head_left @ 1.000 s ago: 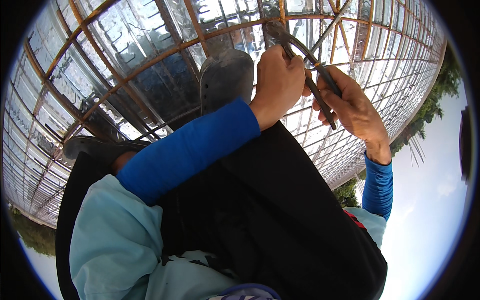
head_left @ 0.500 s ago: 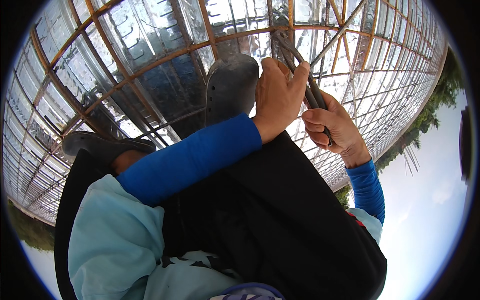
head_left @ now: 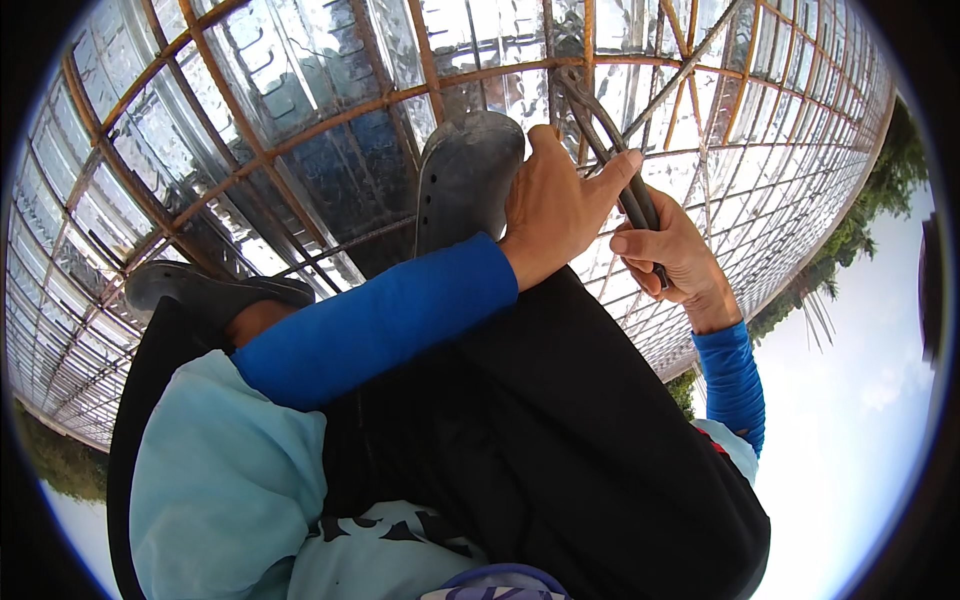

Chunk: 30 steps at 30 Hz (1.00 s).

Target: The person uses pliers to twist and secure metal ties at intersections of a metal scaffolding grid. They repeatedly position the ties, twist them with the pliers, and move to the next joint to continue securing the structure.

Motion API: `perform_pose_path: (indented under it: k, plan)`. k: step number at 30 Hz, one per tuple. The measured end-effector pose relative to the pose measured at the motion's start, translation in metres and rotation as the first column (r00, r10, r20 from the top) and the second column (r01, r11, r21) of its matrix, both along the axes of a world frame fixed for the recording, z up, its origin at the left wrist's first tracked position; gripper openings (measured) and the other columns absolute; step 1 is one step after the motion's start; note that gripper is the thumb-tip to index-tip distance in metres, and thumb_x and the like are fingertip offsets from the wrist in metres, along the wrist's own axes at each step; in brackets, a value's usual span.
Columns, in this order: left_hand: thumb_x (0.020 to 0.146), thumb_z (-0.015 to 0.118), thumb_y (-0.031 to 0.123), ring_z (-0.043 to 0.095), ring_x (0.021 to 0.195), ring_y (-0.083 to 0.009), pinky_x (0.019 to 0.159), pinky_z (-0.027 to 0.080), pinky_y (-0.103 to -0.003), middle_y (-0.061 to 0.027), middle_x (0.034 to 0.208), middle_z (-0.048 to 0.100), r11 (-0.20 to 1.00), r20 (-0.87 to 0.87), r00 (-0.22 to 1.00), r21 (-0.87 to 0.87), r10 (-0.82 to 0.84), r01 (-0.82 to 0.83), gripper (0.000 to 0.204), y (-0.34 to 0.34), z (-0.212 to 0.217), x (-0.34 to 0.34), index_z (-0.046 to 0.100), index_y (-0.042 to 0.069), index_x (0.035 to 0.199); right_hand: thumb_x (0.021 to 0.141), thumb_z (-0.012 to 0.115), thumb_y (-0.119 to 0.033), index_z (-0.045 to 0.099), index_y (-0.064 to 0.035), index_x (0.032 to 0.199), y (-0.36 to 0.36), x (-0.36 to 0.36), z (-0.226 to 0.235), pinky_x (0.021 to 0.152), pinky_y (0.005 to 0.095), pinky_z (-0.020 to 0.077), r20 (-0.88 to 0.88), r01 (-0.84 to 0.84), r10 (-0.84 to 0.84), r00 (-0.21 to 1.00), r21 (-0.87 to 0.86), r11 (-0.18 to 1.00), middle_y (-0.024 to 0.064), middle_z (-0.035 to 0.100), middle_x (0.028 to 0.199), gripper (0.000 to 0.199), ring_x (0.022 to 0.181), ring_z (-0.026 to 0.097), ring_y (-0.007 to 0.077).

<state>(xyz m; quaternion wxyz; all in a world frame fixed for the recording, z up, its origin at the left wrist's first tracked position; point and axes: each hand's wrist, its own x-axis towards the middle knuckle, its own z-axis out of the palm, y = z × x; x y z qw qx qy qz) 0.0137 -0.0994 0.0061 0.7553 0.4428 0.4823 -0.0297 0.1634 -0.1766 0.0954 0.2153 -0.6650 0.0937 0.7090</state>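
My right hand (head_left: 672,252) is closed around the dark handles of a pair of pincers (head_left: 607,140), whose head points up and left at a rusty bar crossing. My left hand (head_left: 562,205) is beside the pincers, thumb and forefinger spread apart. Its thumb reaches across to the pincers' handles; whether it presses on them I cannot tell. The other left fingers are partly hidden, and nothing shows in that hand. Under the pincers' head lies the grid of rusty reinforcing bars (head_left: 480,73); any wire at the crossing is too small to make out.
Shiny ribbed metal decking (head_left: 290,65) lies beneath the bars. My dark clogs (head_left: 470,180) rest on the grid, one close to my left hand. A diagonal bar (head_left: 685,70) slants up at the right. Trees (head_left: 880,190) and sky border the deck at the right.
My left thumb and forefinger have spread wider, and that hand has dropped slightly. The pincers and my right hand have shifted a little to the right in view.
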Motion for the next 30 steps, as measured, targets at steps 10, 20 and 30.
perform_pose_path:
  k: [10,20,30]
  plan:
    - [0.103,0.064,0.036,0.064,0.070,-0.0290,0.068,0.050,-0.045,-0.0190,0.077,0.066,0.963,0.003,0.964,-0.051,0.266,-0.265,0.045,-0.019,0.009,0.024,0.060,-0.007,0.089,0.096,0.068,-0.005,0.053,0.0067,0.132,0.006,-0.033,0.023,0.062,0.0475,0.0541,0.796,-0.880,0.604,0.037,-0.260,0.397,0.0253,0.067,0.097,0.040,0.077,0.071,0.0391]
    - [0.104,0.063,0.054,0.059,0.061,-0.0146,0.052,0.047,-0.031,-0.0080,0.067,0.058,0.977,0.093,0.979,-0.135,0.179,-0.166,0.061,-0.008,0.012,-0.006,0.058,-0.005,0.088,0.115,0.044,-0.034,0.061,0.0044,0.122,0.009,-0.027,0.026,0.035,0.0188,0.0314,0.241,-0.120,0.106,0.965,0.045,0.992,0.0000,0.055,0.073,0.043,0.043,0.041,0.0016]
    - [0.111,0.056,0.033,0.071,0.087,-0.0248,0.075,0.058,-0.038,-0.0071,0.086,0.066,0.414,0.017,0.772,-0.851,0.635,-0.322,0.030,0.008,-0.008,0.024,0.053,0.003,0.111,0.115,0.042,-0.039,0.060,0.0055,0.123,-0.021,-0.017,0.011,0.036,0.0208,0.0395,-0.062,0.304,-0.301,0.951,0.047,0.951,0.0031,0.056,0.070,0.048,0.040,0.045,0.0085]
